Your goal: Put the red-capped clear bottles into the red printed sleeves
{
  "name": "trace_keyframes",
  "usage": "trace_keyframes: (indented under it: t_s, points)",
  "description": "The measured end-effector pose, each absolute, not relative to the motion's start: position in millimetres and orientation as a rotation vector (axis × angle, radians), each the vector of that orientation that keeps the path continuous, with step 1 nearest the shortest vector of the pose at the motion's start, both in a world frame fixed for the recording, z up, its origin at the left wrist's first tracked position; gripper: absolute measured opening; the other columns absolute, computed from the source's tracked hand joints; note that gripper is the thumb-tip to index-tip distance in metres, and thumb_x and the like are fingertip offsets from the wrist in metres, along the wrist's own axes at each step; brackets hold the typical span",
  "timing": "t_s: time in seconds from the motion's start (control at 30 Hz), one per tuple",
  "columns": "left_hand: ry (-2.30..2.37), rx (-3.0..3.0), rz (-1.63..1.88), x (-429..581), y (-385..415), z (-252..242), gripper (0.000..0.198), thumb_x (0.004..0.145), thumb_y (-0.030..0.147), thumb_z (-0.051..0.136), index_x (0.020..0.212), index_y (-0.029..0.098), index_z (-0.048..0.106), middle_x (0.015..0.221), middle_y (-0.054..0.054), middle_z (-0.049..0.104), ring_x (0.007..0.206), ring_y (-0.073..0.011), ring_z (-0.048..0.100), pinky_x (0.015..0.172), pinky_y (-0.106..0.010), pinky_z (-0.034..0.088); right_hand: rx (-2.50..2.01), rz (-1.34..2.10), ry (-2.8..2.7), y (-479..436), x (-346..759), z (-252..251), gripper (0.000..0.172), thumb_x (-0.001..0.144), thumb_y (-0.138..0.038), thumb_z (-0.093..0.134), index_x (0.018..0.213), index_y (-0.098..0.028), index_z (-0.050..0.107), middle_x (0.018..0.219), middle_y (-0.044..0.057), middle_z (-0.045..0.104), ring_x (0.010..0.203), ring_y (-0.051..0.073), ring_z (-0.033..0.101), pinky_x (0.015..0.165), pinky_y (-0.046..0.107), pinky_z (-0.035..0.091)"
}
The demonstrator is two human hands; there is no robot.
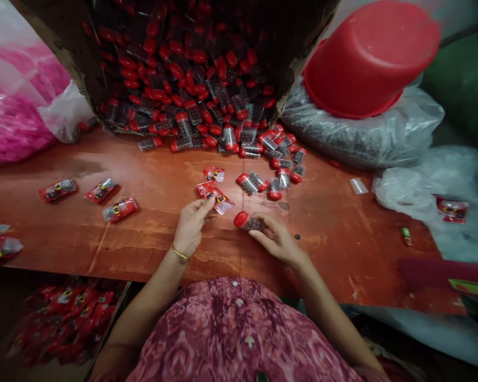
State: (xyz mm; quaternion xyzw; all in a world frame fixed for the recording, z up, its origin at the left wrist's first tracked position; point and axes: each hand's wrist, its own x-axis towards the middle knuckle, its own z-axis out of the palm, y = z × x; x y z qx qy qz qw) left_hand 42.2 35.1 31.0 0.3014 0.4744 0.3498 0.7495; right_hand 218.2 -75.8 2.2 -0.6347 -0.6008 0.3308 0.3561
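Between the thumb and fingers of my left hand (190,225) is a red printed plastic wrapper (219,199), pinched by its near edge. Another small red wrapper (213,173) lies just beyond it. My right hand (279,239) grips a small clear bottle (250,222) of dark balls, its red cap pointing left toward the wrapper. The bottle and wrapper are apart. Several similar capped bottles (253,183) lie loose on the table past my right hand. Left of my left hand rest wrapped bottles (120,209) in red printed film.
A tipped cardboard box (298,58) spills many bottles onto the brown table (163,185). At right, a red bucket (376,58) sits upside down on a plastic sack (354,132). Pink items fill a bag (16,106) at left. Below the table edge, wrapped packs (67,318) fill a box.
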Motion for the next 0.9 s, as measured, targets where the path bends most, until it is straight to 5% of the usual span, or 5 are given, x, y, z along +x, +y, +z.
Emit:
trace_keyframes:
  t_s: [0.33,0.9]
  points:
    - [0.992,0.792,0.73,44,29,34,0.038,0.048,0.047,0.079,0.059,0.013,0.064,0.059,0.001,0.063,0.056,-0.0083,0.054,0.056,-0.02,0.044,-1.417,1.157,-1.024,-77,189,25,0.02,0.072,-0.032,0.061,0.087,-0.019,0.06,0.067,-0.002,0.052,0.055,0.01,0.045,0.049,0.021,0.042]
    - [0.892,0.745,0.796,50,24,34,0.032,0.053,0.031,0.08,0.075,0.014,0.066,0.074,-0.001,0.068,0.065,-0.0093,0.059,0.068,-0.022,0.047,-1.361,1.189,-0.865,-63,180,14,0.02,0.072,-0.033,0.062,0.087,-0.02,0.059,0.07,-0.002,0.052,0.055,0.009,0.044,0.041,0.018,0.044]
